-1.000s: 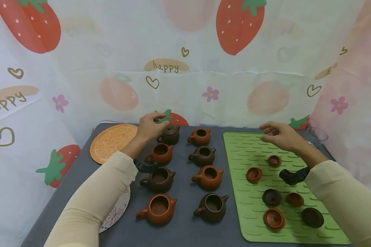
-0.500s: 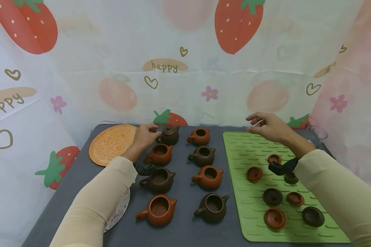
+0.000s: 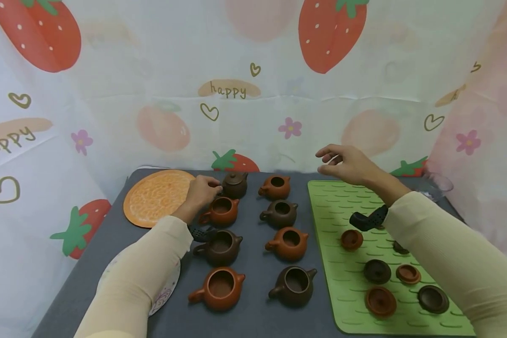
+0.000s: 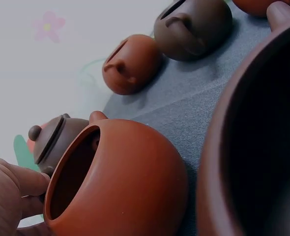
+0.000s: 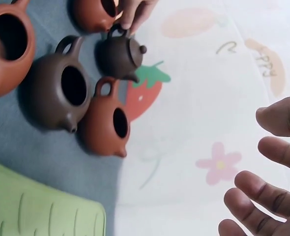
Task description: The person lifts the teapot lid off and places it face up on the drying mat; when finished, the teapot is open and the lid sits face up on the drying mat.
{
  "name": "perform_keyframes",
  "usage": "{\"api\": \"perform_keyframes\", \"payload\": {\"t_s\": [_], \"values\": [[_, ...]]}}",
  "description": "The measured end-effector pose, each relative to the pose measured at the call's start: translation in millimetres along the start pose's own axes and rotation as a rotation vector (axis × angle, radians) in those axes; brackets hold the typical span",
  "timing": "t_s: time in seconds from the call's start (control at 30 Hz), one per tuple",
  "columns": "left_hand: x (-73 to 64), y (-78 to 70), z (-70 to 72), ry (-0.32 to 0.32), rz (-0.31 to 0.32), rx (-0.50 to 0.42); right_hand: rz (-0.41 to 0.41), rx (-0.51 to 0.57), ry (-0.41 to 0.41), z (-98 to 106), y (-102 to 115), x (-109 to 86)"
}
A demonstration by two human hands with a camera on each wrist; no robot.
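At the back left of the rows, a dark brown teapot (image 3: 235, 184) stands with its lid on. My left hand (image 3: 203, 190) pinches its handle, as the right wrist view shows, where the fingers (image 5: 130, 17) close on the handle loop. Just in front of that pot sits an orange-brown teapot (image 3: 222, 210) without a lid; the left wrist view has it large and close. My right hand (image 3: 342, 163) hovers above the back edge of the green mat (image 3: 321, 220), fingers spread and loosely bent, holding nothing.
Several lidless teapots fill two rows, such as a dark one (image 3: 295, 285) at front right. Teapot lids (image 3: 377, 271) lie on the mat. An orange round mat (image 3: 158, 199) and a patterned plate (image 3: 169, 288) lie left. A clear glass item (image 3: 439, 184) stands back right.
My left hand has lowered from over the lidded teapot to its handle. My right hand has moved left and up over the mat's back edge.
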State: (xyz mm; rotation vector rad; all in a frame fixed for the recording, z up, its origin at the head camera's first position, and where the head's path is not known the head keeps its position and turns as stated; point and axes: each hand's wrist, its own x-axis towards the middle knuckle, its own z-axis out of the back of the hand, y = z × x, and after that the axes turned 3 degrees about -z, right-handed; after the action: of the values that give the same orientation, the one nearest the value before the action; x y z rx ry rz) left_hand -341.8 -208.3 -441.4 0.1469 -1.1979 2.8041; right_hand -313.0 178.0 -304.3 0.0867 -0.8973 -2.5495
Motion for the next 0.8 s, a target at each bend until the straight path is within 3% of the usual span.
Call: {"api": "perform_keyframes", "payload": {"t_s": [0.33, 0.8], "values": [[0.5, -1.0, 1.6, 0.024, -0.006, 0.018, 0.001, 0.049, 0.062, -25, 18, 30.0], [0.2, -0.5, 3.0, 0.028, -0.033, 0.031, 0.03, 0.114, 0.012, -64, 34, 62.4]]}}
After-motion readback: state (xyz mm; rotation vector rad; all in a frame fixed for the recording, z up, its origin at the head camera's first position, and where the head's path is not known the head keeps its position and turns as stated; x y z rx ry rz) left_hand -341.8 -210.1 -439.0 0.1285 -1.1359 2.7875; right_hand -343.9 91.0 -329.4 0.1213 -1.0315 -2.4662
